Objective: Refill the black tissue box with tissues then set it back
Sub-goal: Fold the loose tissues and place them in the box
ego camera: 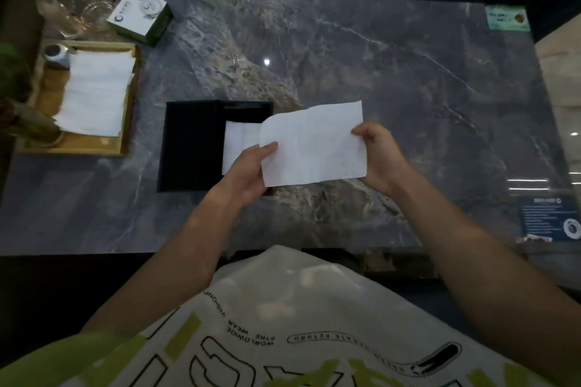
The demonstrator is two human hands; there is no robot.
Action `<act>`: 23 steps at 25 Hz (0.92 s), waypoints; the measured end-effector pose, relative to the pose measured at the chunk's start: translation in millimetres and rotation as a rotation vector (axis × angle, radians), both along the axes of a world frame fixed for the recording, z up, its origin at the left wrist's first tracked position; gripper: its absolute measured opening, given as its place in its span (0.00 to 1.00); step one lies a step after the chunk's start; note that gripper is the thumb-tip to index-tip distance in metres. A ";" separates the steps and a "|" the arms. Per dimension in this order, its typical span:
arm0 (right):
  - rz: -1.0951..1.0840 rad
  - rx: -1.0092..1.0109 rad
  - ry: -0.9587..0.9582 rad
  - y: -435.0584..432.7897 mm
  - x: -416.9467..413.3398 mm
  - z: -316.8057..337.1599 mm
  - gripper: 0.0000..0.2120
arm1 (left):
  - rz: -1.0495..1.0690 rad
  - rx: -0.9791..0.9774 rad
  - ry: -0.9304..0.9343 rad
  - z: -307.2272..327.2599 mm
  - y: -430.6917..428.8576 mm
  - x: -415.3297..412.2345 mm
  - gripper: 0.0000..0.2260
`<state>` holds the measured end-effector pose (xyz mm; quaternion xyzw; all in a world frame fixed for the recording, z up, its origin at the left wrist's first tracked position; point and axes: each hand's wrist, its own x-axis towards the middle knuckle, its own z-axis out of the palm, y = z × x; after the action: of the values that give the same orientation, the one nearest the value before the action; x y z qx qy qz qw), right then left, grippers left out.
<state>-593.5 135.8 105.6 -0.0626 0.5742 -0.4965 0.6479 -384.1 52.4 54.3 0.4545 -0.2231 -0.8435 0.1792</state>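
right now both hands pinch one tissue (312,144) stretched flat above the marble table (393,78), the left hand (248,171) at its left edge and the right hand (382,157) at its right. the black tissue box (191,144) lies open just left of and below the sheet, long axis running away from the person, tissues already inside, so the left hand is nearer. a spare tissue stack (97,94) sits in the wooden tray (130,97), far left.

The sheet (312,146) and left hand (248,171) hide the box's (191,144) right part. Print on the green carton (140,16) and blue card (548,220) is too small to read. The plant (15,88) is cut off at left, blurred.
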 end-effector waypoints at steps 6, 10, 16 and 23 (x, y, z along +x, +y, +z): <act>0.008 0.073 0.134 -5.5 43.4 6.0 0.17 | 0.096 0.002 0.013 11.2 8.3 33.8 0.10; 0.024 0.011 0.383 -19.7 61.0 12.2 0.09 | 0.190 -0.045 -0.017 25.3 15.8 25.2 0.09; 0.238 -0.128 0.693 -21.7 83.5 11.1 0.08 | 0.292 -0.107 -0.034 33.8 26.9 1.0 0.10; 0.190 -0.126 0.733 -13.7 56.0 3.6 0.14 | 0.396 -0.175 -0.175 26.9 32.9 -12.4 0.10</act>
<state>-537.5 122.1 109.2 -0.3286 0.7278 -0.4134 0.4376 -396.5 85.2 81.2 0.5437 -0.2166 -0.7266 0.3600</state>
